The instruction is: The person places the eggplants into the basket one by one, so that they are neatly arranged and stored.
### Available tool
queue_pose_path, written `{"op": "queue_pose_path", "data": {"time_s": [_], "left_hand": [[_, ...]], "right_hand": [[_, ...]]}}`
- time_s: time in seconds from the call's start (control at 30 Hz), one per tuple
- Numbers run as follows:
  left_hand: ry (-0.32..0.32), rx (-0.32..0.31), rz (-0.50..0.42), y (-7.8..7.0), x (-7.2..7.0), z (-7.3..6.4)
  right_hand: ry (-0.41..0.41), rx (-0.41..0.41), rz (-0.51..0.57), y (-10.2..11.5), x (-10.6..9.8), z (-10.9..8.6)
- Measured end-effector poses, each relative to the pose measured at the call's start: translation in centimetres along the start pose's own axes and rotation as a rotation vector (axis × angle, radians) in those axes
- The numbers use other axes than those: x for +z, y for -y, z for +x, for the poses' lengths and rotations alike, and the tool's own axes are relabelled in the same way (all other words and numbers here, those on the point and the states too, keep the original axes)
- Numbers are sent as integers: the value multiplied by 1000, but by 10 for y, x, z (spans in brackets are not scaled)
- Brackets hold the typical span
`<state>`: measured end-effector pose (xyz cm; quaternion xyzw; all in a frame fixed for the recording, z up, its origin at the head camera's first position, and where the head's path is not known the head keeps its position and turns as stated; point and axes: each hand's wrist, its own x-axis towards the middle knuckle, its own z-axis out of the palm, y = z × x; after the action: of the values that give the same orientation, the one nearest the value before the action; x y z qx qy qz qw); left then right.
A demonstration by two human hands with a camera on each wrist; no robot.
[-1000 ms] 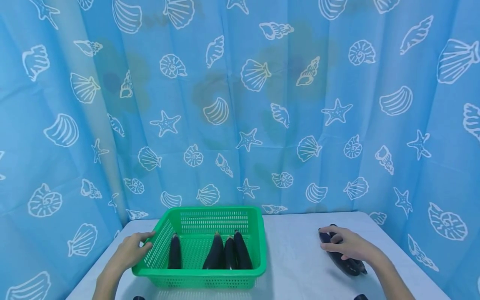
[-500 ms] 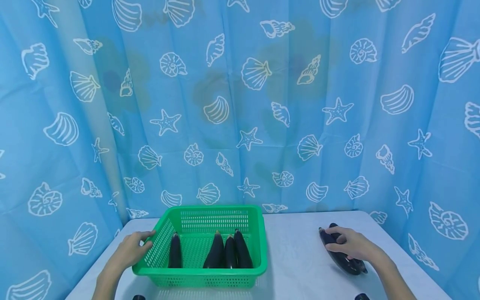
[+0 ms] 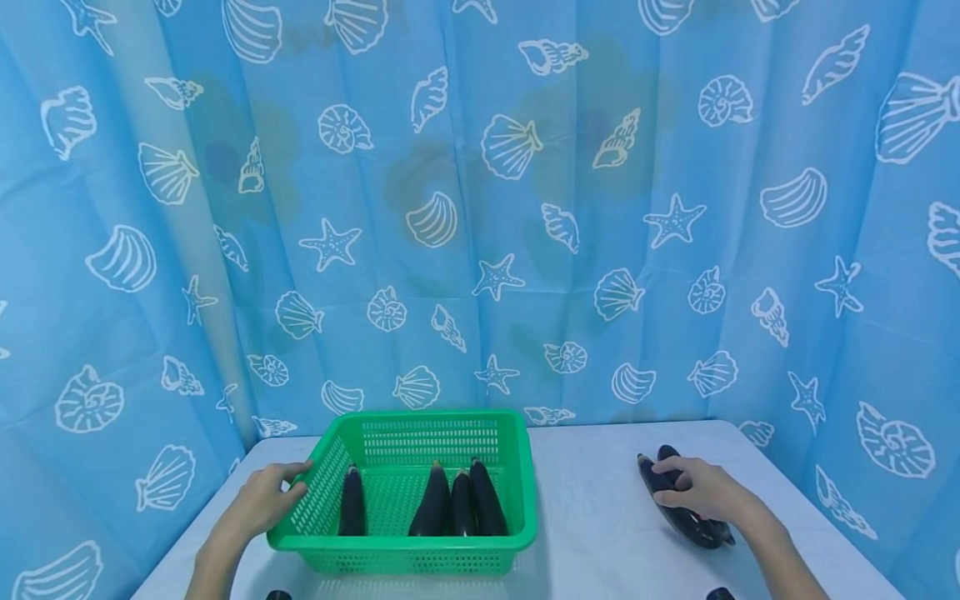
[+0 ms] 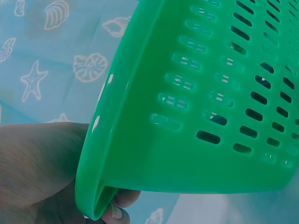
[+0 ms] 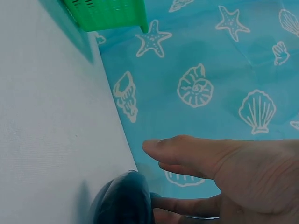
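My left hand (image 3: 258, 500) grips the left rim of a green perforated basket (image 3: 397, 543). In the left wrist view, the thumb side lies against the rim (image 4: 105, 140) and fingertips (image 4: 117, 213) show beneath it. My right hand (image 3: 708, 493) is over two dark eggplants lying side by side on the table at right, one nearer (image 3: 678, 523) and one behind (image 3: 666, 453). Its fingers reach across them with thumb spread apart. The right wrist view shows fingers at the side of a dark eggplant (image 5: 124, 200), while the straight thumb (image 5: 163, 148) stands off it. The hand partly hides both eggplants.
One eggplant (image 3: 351, 504) lies at the basket's left side, and three more, including a thick one (image 3: 431, 504), lie at its right. A white-covered table (image 3: 592, 508) stretches between basket and right hand. Behind hangs a blue shell-print curtain (image 3: 465, 275).
My right hand has shifted slightly right and settled lower over the two eggplants, its fingers and thumb drawing a little closer together. The left hand stays on the basket rim.
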<state>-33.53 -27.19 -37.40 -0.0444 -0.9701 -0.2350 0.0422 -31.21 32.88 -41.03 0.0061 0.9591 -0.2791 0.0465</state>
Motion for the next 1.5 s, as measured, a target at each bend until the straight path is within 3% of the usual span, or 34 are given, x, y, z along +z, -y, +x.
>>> {"op": "queue_pose_path", "data": {"time_s": [0.4, 0.7, 1.27, 1.5], "left_hand": [[-1, -12, -4, 2, 2, 5], [-18, -11, -89, 9, 6, 8], [-68, 35, -198, 20, 17, 23], [-100, -2, -255, 22, 25, 29]], "right_hand": [[-13, 34, -30, 4, 8, 5], [44, 73, -25, 3, 17, 11], [31, 20, -13, 6, 21, 27], [53, 25, 3, 6, 18, 29]]}}
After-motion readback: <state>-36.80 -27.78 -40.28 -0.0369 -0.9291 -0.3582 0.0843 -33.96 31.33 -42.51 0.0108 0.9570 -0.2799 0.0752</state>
